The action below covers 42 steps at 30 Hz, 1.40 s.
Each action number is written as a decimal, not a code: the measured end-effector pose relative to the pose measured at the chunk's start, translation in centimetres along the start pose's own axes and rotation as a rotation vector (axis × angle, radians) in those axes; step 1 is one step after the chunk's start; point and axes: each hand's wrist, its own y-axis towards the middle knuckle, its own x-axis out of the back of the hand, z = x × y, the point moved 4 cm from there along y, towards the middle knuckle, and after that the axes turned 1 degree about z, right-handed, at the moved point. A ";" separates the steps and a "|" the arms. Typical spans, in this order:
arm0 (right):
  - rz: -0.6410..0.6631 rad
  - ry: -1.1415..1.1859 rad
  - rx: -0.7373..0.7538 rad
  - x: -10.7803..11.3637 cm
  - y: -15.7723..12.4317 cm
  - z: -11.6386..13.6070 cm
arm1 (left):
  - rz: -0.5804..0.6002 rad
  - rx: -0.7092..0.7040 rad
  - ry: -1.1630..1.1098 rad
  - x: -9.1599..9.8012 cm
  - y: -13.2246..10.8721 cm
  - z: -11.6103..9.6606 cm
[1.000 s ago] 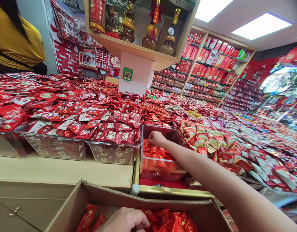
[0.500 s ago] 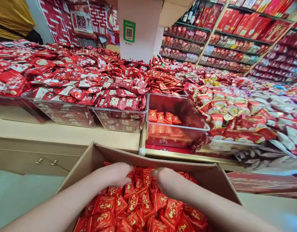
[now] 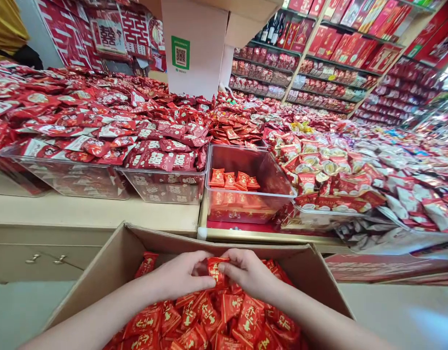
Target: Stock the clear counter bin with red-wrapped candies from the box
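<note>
Two hands, one red packet [image 3: 215, 269] over a cardboard box [image 3: 136, 243].
The left hand [image 3: 180, 276] is curled shut, thumb and fingertips nipping one edge of the red packet. The right hand [image 3: 248, 272] grips the opposite edge likewise, so it sits clear of the loose packets [image 3: 216, 318] heaped beneath both (box nearly full). Beyond the right hand stands a clear bin [image 3: 251, 196], sparsely filled.

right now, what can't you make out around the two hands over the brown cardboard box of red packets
All in the head view:
- Red foil packet pinched between left hand and right hand: one or several, fingers cover it.
- Brown cardboard box: near end cut off by the bottom edge.
- Green QR sticker: print too small.
- Person in a yellow top: mostly cut off by the top left corner.
</note>
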 end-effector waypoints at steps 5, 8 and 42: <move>-0.069 0.619 -0.216 -0.7 -0.2 0.1 | 0.024 -0.034 -0.206 -1.3 -0.4 -1.9; -0.073 0.778 -0.278 -1.0 -0.4 0.3 | 0.004 -0.082 -0.345 -1.1 -0.6 -2.2; 0.429 -0.869 -0.076 -0.9 -1.6 -3.9 | 0.109 0.228 0.468 0.4 -0.6 3.3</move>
